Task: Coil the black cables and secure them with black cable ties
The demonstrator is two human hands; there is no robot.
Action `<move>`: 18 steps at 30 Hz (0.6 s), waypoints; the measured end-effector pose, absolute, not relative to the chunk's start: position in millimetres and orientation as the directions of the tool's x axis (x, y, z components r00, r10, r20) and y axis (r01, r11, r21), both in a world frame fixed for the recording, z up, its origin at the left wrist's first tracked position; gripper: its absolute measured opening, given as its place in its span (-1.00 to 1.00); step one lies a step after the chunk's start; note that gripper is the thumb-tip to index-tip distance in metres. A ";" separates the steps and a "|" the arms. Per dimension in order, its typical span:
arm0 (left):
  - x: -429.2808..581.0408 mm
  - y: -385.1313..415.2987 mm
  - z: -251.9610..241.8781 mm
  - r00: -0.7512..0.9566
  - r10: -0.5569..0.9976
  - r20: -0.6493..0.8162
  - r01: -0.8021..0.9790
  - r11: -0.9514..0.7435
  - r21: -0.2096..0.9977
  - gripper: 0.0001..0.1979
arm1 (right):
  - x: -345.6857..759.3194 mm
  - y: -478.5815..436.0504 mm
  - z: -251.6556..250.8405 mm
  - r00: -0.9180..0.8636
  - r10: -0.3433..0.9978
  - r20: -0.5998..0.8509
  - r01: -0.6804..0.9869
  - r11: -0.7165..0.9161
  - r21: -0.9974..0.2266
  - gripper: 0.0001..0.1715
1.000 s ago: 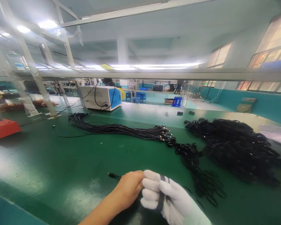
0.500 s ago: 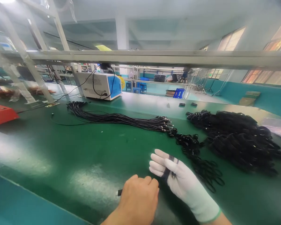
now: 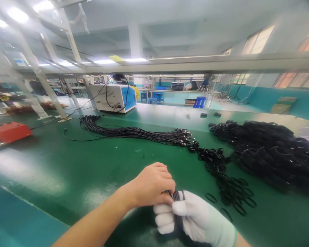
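Observation:
Over the near part of the green bench, my right hand (image 3: 193, 214) wears a white glove. Its fingers are curled around a wound black cable (image 3: 178, 214), with the thumb resting on the turns. My bare left hand (image 3: 156, 183) meets it from the left, fingers closed in a pinch at the upper part of that cable. The exact pinch point is partly hidden behind the knuckles. To the right of the glove lie loose black rings (image 3: 234, 192), some scattered singly close to the wrist. Farther off, a bundle of straight black cables (image 3: 139, 133) stretches across the bench.
A large heap of coiled black cables (image 3: 273, 154) lies at the right. A white and blue machine (image 3: 113, 97) stands at the back, and a red box (image 3: 10, 131) sits at the left. A metal rail (image 3: 170, 67) spans above the bench (image 3: 105, 164).
My left hand has moved up and forward to the top of the gloved fingers. My right hand has lowered slightly, and its outstretched fingers have curled around the cable. The view has shifted slightly left.

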State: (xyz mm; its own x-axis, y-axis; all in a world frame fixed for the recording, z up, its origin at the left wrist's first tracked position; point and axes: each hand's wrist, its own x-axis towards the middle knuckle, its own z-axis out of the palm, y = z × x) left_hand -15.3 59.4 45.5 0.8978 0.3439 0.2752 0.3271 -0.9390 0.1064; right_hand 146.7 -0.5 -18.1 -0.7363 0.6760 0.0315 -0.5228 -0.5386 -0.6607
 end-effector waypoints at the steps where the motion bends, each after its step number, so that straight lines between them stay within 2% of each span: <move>1: -15.0 60.4 42.8 0.894 0.342 0.289 0.316 -0.939 0.132 -0.83 | 146.0 -0.4 -19.0 -0.729 0.684 0.002 -0.523 -0.555 -0.647 -0.69; 5: -14.1 56.6 41.7 0.868 0.356 0.346 0.356 -0.932 0.065 -0.85 | 145.8 1.1 -24.9 -0.699 0.709 -0.096 -0.513 -0.590 -0.624 -0.72; 7: -13.1 54.0 45.9 0.885 0.365 0.289 0.366 -0.929 0.052 -0.80 | 148.2 1.8 -29.8 -0.723 0.684 -0.098 -0.494 -0.610 -0.620 -0.66; 8: -12.4 53.7 48.5 0.893 0.381 0.239 0.370 -0.925 0.088 -0.79 | 149.9 1.9 -32.2 -0.739 0.667 -0.093 -0.485 -0.623 -0.613 -0.63; 9: -11.7 54.2 50.9 0.896 0.405 0.183 0.380 -0.911 0.158 -0.79 | 151.8 1.6 -34.1 -0.756 0.649 -0.088 -0.479 -0.639 -0.601 -0.61; 11: -10.4 57.1 54.3 0.877 0.476 0.072 0.415 -0.823 0.388 -0.85 | 155.6 0.5 -36.0 -0.785 0.615 -0.074 -0.472 -0.671 -0.572 -0.59; 14: -9.6 61.5 53.6 0.824 0.559 -0.089 0.436 -0.527 0.729 -0.94 | 159.3 -2.2 -33.5 -0.805 0.592 -0.043 -0.481 -0.692 -0.538 -0.57; 16: -9.0 60.2 49.2 0.792 0.595 -0.136 0.408 -0.350 0.843 -0.92 | 159.7 -3.7 -30.3 -0.801 0.599 -0.016 -0.499 -0.681 -0.536 -0.57; 18: -7.5 54.5 42.5 0.749 0.652 -0.114 0.358 -0.254 0.898 -0.91 | 158.9 -4.4 -27.2 -0.785 0.620 0.007 -0.518 -0.649 -0.557 -0.56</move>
